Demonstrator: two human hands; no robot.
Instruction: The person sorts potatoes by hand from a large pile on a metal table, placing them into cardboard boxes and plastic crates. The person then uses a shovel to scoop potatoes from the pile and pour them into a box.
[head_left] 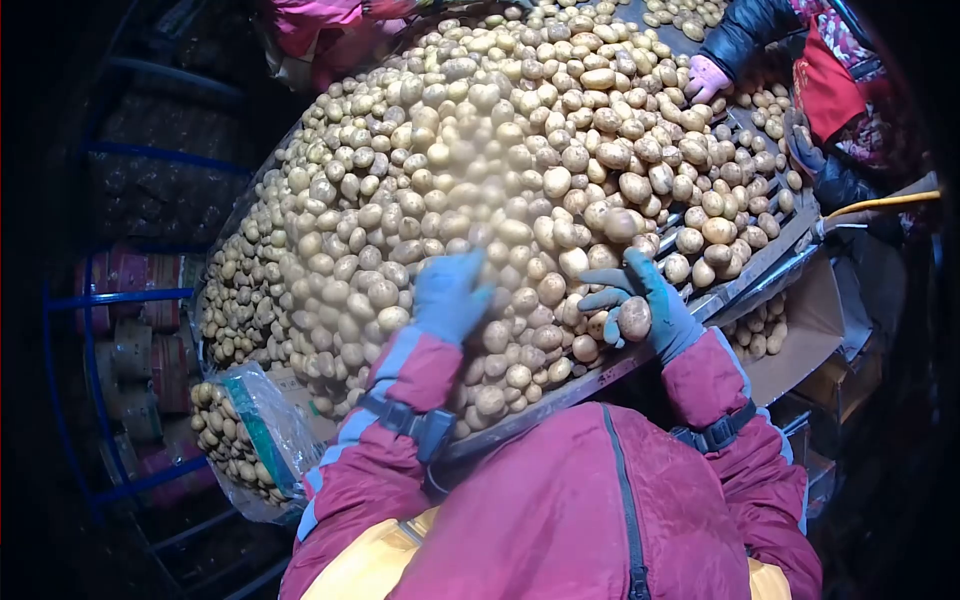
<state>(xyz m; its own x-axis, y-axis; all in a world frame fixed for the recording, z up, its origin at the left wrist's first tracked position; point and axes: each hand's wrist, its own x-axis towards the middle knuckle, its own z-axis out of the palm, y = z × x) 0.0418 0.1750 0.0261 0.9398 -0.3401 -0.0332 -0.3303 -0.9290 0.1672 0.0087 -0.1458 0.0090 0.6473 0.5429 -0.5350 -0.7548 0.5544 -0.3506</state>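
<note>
A wide heap of potatoes (375,215) covers the metal sorting table (600,385) in front of me. My left hand (450,295), in a blue-grey glove, rests over the potatoes left of centre; motion blurs its fingers, and whether they hold anything cannot be made out. At the right, my right hand (650,305), in a teal and grey glove, is curled round a single brownish potato (634,319) near the table's front edge, with some fingers spread above other potatoes. Both forearms wear maroon sleeves with dark straps.
A co-worker's pink-gloved hand (707,79) touches potatoes at the upper right; another person's pink sleeve (315,25) shows at the top. A plastic-lined box of potatoes (235,445) stands lower left, cardboard boxes (800,330) lower right, a blue metal rack (130,298) far left.
</note>
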